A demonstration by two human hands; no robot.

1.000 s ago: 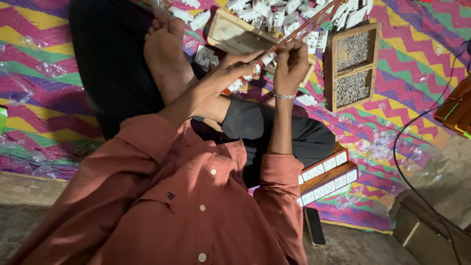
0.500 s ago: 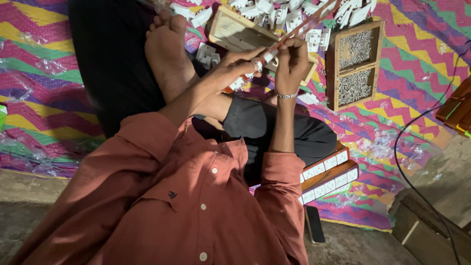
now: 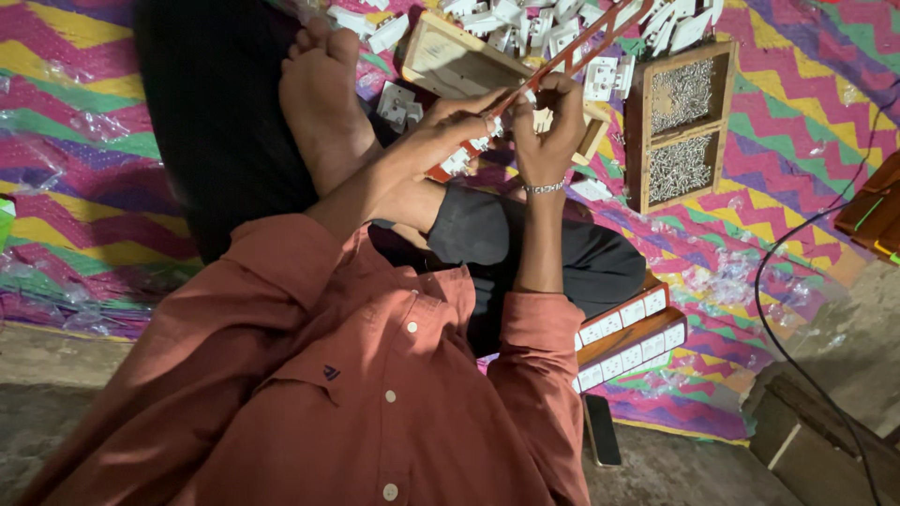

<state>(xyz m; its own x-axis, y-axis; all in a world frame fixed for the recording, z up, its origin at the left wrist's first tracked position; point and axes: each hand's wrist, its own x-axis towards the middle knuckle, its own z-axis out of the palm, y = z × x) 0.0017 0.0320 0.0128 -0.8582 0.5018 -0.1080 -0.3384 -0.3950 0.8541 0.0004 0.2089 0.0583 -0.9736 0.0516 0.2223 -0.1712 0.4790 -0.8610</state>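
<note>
I sit cross-legged on a zigzag-patterned mat. Both hands hold a long red-brown strip frame (image 3: 581,47) that slants from my lap up to the right. A few white switch modules (image 3: 459,161) sit in its lower end. My left hand (image 3: 448,126) grips the strip from the left near that end. My right hand (image 3: 553,126), with a metal bracelet on its wrist, pinches the strip just above, fingertips on its underside. My bare foot (image 3: 323,98) rests left of the hands.
A two-part wooden box of small screws (image 3: 680,122) stands right of the hands. Beyond them lie a wooden tray (image 3: 455,61) and loose white switches (image 3: 525,17). Filled strips (image 3: 628,333) lie by my right knee, beside a phone (image 3: 603,429) and a black cable (image 3: 783,253).
Both hands stay on the strip in nearly the same place. The fingers shift slightly along it.
</note>
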